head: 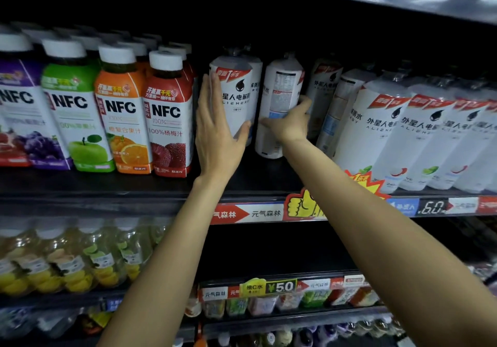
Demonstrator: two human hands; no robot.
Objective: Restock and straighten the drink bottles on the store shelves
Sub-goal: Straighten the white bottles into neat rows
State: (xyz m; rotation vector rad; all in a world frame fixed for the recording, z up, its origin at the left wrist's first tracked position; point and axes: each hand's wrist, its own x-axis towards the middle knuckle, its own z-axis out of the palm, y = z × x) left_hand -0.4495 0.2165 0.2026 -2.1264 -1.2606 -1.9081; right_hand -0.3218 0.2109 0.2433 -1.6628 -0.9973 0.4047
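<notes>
On the middle shelf (107,193), head view: my left hand (217,129) lies flat against a white bottle (236,99); at its three o'clock, my right hand (291,123) grasps a back-turned bottle (279,99). Several bottles beyond lean, unstraightened.

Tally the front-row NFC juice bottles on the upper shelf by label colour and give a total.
Purple NFC bottle: 1
Green NFC bottle: 1
Orange NFC bottle: 1
Red NFC bottle: 1
Total: 4 in the front row. More caps show behind them, too dark to count.
</notes>
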